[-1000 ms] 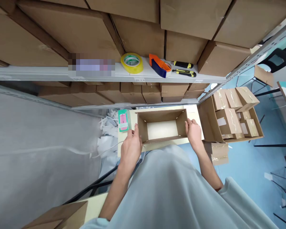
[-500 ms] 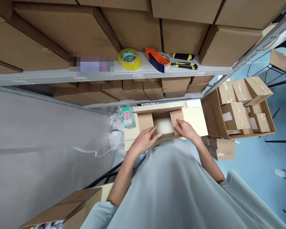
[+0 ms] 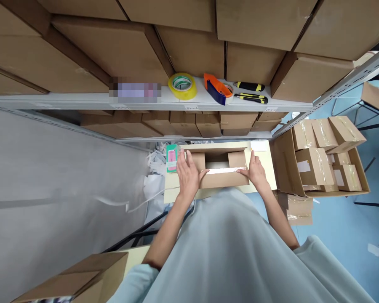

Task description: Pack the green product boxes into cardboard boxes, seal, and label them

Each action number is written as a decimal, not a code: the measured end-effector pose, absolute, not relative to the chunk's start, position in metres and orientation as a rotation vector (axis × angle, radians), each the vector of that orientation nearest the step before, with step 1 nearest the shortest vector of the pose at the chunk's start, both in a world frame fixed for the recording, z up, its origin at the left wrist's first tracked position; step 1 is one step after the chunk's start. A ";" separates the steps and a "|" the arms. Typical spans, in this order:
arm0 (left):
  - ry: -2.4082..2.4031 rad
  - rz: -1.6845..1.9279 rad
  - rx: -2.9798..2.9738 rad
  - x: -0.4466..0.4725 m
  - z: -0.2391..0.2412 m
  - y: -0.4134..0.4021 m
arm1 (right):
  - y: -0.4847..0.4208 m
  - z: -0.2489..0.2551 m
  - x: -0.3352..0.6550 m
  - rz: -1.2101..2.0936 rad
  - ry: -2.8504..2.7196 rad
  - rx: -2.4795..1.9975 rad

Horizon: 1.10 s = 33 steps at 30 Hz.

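A small brown cardboard box (image 3: 222, 179) lies on a pale tabletop (image 3: 265, 168) in front of me. Its two short end flaps are folded in, and the near long flap is folded over them. My left hand (image 3: 188, 174) lies flat on the box's left end, fingers stretched out. My right hand (image 3: 255, 171) presses on the right end, fingers extended along the flap edge. The far long flap still stands open. A green and pink packet (image 3: 171, 158) lies just left of my left hand.
A shelf above holds a yellow tape roll (image 3: 182, 86), an orange-blue tape dispenser (image 3: 217, 88) and two yellow-black utility knives (image 3: 251, 92). A large open carton (image 3: 322, 162) of taped small boxes stands at right. Paper scraps (image 3: 153, 170) lie left; another box (image 3: 72, 280) is at lower left.
The box was open with my hands on its ends. Both hands folded the end flaps inward, then brought the near long flap down over them.
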State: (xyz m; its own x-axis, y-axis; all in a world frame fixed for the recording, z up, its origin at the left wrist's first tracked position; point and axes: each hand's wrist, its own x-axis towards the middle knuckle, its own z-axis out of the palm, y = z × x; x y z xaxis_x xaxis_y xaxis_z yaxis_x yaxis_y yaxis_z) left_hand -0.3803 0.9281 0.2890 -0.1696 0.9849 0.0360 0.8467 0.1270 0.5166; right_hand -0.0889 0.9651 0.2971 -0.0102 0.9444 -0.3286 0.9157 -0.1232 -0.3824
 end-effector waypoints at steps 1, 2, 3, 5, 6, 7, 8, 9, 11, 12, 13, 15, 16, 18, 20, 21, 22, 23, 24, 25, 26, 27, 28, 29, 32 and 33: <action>2.096 0.642 1.802 -0.381 0.288 0.931 | 0.966 0.294 -0.092 0.781 -2.050 -2.159; 2.075 0.645 1.821 -0.383 0.287 0.933 | 0.967 0.292 -0.093 0.781 -2.070 -2.111; 2.048 0.643 1.836 -0.387 0.287 0.934 | 0.966 0.289 -0.093 0.777 -2.093 -2.050; 2.001 0.644 1.850 -0.395 0.285 0.934 | 0.964 0.287 -0.091 0.737 -2.122 -1.954; 1.984 0.650 1.851 -0.399 0.284 0.932 | 0.963 0.287 -0.088 0.714 -2.128 -1.927; 1.965 0.656 1.849 -0.403 0.281 0.929 | 0.961 0.286 -0.086 0.694 -2.133 -1.910; 1.944 0.660 1.844 -0.407 0.278 0.925 | 0.959 0.286 -0.083 0.683 -2.144 -1.894; 1.918 0.662 1.837 -0.410 0.274 0.921 | 0.958 0.285 -0.080 0.685 -2.163 -1.872; 1.866 0.691 1.812 -0.414 0.264 0.913 | 0.955 0.283 -0.075 0.727 -2.199 -1.819; 1.846 0.723 1.790 -0.415 0.259 0.909 | 0.954 0.281 -0.073 0.760 -2.197 -1.798; 1.831 0.762 1.761 -0.416 0.254 0.906 | 0.953 0.278 -0.072 0.802 -2.174 -1.782; 1.830 0.853 1.672 -0.418 0.243 0.903 | 0.952 0.273 -0.070 0.904 -2.054 -1.760; 1.849 0.899 1.610 -0.419 0.237 0.903 | 0.953 0.270 -0.070 0.962 -1.975 -1.751; 1.908 0.985 1.440 -0.420 0.224 0.905 | 0.955 0.265 -0.069 1.094 -1.824 -1.745; 1.901 1.026 1.249 -0.420 0.212 0.908 | 0.958 0.263 -0.069 1.207 -1.718 -1.763; 1.865 1.021 1.176 -0.420 0.206 0.909 | 0.960 0.263 -0.069 1.245 -1.692 -1.775; 1.825 1.003 1.131 -0.420 0.202 0.910 | 0.962 0.263 -0.069 1.269 -1.682 -1.783; 1.802 0.976 1.115 -0.421 0.200 0.910 | 0.964 0.264 -0.069 1.276 -1.682 -1.788; 1.803 0.941 1.128 -0.422 0.199 0.910 | 0.965 0.264 -0.069 1.273 -1.690 -1.790; 1.829 0.900 1.162 -0.423 0.200 0.909 | 0.966 0.265 -0.069 1.265 -1.702 -1.793; 1.865 0.850 1.209 -0.425 0.203 0.909 | 0.967 0.265 -0.068 1.260 -1.713 -1.797; 1.896 0.788 1.262 -0.427 0.206 0.908 | 0.969 0.265 -0.067 1.259 -1.722 -1.801; 1.916 0.718 1.317 -0.428 0.210 0.907 | 0.970 0.265 -0.066 1.262 -1.728 -1.806; 1.927 0.650 1.364 -0.430 0.214 0.906 | 0.971 0.265 -0.065 1.270 -1.732 -1.813; 1.953 0.535 1.413 -0.431 0.223 0.904 | 0.975 0.265 -0.062 1.314 -1.734 -1.827; 1.967 0.557 1.390 -0.429 0.224 0.904 | 0.976 0.265 -0.061 1.329 -1.734 -1.829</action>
State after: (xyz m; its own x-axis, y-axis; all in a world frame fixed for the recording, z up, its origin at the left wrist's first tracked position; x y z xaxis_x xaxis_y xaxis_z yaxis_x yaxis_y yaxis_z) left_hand -0.4294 0.9042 0.2237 -0.2203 0.9379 -0.2681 0.6582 0.3457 0.6687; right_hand -0.0612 0.9760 0.2654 -0.1505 0.8992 -0.4107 0.6305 -0.2327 -0.7405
